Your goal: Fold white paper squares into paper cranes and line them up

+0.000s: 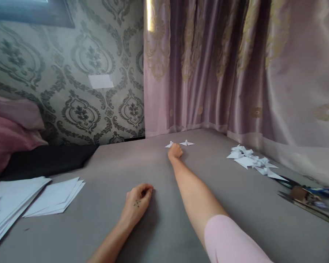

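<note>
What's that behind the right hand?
Part of a folded white paper peeks out past the right hand. The rest is covered, so I can't tell if it's held.

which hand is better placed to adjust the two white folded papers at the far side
Probably the right hand: its arm is stretched out and it is right by the white folded papers. The left hand is well short of them, nearer the camera.

Muted light, curtain (224, 69) glare, blurry right edge
</note>
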Demonstrator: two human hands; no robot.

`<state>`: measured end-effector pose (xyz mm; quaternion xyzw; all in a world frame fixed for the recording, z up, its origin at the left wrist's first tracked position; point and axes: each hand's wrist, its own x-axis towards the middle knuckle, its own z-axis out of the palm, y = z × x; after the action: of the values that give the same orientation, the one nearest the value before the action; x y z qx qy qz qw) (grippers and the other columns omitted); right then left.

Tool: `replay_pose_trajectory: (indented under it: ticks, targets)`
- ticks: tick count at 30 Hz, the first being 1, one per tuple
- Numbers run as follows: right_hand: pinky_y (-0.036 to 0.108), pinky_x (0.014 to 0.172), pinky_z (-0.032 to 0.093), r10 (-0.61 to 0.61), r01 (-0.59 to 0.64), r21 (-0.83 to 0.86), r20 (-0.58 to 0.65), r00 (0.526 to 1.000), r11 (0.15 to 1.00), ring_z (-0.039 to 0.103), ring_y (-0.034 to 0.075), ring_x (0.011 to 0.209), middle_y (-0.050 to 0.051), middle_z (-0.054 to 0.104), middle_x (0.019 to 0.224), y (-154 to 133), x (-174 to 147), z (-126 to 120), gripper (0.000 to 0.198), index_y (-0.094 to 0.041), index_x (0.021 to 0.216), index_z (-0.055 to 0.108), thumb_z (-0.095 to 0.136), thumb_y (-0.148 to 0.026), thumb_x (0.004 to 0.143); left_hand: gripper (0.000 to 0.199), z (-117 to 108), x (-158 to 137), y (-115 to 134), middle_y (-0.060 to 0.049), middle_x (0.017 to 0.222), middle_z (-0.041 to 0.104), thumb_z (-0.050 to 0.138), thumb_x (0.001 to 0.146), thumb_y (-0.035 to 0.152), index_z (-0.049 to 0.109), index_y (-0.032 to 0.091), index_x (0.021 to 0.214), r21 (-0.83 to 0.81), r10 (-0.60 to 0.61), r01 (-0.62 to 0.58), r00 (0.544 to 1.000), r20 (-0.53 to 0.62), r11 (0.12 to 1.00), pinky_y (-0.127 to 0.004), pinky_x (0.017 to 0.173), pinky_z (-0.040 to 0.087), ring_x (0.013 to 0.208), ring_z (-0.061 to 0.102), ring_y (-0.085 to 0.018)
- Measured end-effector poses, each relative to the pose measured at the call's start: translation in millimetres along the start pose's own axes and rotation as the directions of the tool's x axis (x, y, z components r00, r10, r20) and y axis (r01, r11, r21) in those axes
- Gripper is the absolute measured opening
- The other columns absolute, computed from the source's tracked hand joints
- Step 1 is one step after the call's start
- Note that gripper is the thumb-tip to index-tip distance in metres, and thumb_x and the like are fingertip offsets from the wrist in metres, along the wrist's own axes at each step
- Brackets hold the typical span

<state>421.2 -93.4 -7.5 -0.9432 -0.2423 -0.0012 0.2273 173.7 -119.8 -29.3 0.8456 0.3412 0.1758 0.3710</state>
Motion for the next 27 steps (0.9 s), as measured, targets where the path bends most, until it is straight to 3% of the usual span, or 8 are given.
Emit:
replay_pose_trajectory:
  ticks: [4,9,11,14,17,19,23,27]
  targets:
    - [0.041,0.084,0.050,-0.045,0.045,-0.003,0.021,0.999,0.999,0.058,0.020,0.099,0.009,0.056,0.119,11.9,-18.6,-7.3,0.031,-0.017,0.117,0.055,0.054,-0.032,0.090,0.034,0.6,0.9,-2.3,-0.005,0.080,0.071,0.043,0.080,0.035,0.070,0.017,0.089,0.013,0.029,-0.029,1.000,0.003,0.999,-0.027,0.069,0.044,0.076,0.063,-0.020]
    - [0.033,0.092,0.042,-0.263,0.266,-0.010,0.110,0.958,0.964,0.055,0.024,0.109,0.018,0.058,0.115,37.7,-63.1,-26.4,0.025,-0.011,0.107,0.064,0.052,-0.023,0.088,0.033,-1.5,0.2,-2.8,-0.004,0.080,0.071,0.043,0.081,0.033,0.070,0.017,0.088,0.018,0.079,-0.080,0.997,0.024,0.997,-0.026,0.068,0.044,0.076,0.063,-0.020]
    - [0.031,0.093,0.041,-0.376,0.379,0.012,0.165,0.912,0.925,0.055,0.023,0.109,0.015,0.059,0.115,47.3,-89.9,-35.8,0.028,-0.013,0.108,0.064,0.053,-0.026,0.086,0.031,-3.6,-0.1,-2.3,-0.005,0.083,0.071,0.043,0.082,0.029,0.070,0.017,0.090,0.082,0.099,-0.099,0.995,0.010,0.992,-0.028,0.071,0.045,0.078,0.062,-0.020]
    - [0.028,0.096,0.037,-0.554,0.552,0.079,0.231,0.800,0.830,0.053,0.020,0.110,0.009,0.060,0.116,58.0,-136.8,-45.3,0.032,-0.018,0.111,0.064,0.056,-0.031,0.083,0.029,-5.5,-1.1,-1.9,-0.009,0.098,0.068,0.044,0.083,0.024,0.067,0.017,0.099,0.276,0.116,-0.084,0.988,-0.102,0.958,-0.034,0.082,0.043,0.093,0.059,-0.024]
    - [0.029,0.098,0.036,-0.713,0.699,0.144,0.187,0.676,0.701,0.050,0.019,0.111,0.007,0.058,0.119,65.9,-176.6,-47.2,0.032,-0.019,0.115,0.062,0.051,-0.031,0.087,0.029,-5.4,-5.5,-0.9,-0.013,0.120,0.059,0.045,0.086,0.025,0.062,0.018,0.108,0.416,0.128,-0.041,0.974,-0.184,0.909,-0.041,0.093,0.038,0.110,0.052,-0.028]
    - [0.032,0.099,0.037,-0.755,0.747,0.109,0.099,0.648,0.655,0.049,0.021,0.112,0.009,0.057,0.123,70.2,-190.0,-44.8,0.033,-0.018,0.118,0.061,0.043,-0.026,0.091,0.031,-5.7,-9.4,0.1,-0.018,0.124,0.055,0.044,0.087,0.025,0.059,0.013,0.112,0.469,0.147,-0.054,0.975,-0.165,0.882,-0.045,0.095,0.036,0.114,0.050,-0.030]
    - [0.037,0.097,0.040,-0.810,0.808,0.057,0.043,0.585,0.586,0.051,0.024,0.110,0.011,0.059,0.119,72.9,-188.1,-35.4,0.034,-0.016,0.117,0.062,0.042,-0.025,0.091,0.032,-15.0,-16.7,-0.7,-0.014,0.118,0.059,0.036,0.092,0.031,0.058,0.017,0.110,0.520,0.184,-0.115,0.980,-0.081,0.846,-0.044,0.097,0.036,0.116,0.049,-0.028]
    - [0.037,0.094,0.043,-0.843,0.842,0.043,0.009,0.538,0.538,0.053,0.024,0.108,0.011,0.061,0.117,73.6,-180.4,-30.5,0.034,-0.017,0.115,0.063,0.041,-0.025,0.090,0.032,-38.6,-29.8,-8.1,-0.011,0.125,0.057,0.040,0.091,0.030,0.057,0.019,0.116,0.502,0.236,-0.218,0.971,0.027,0.837,-0.038,0.099,0.037,0.119,0.049,-0.024]
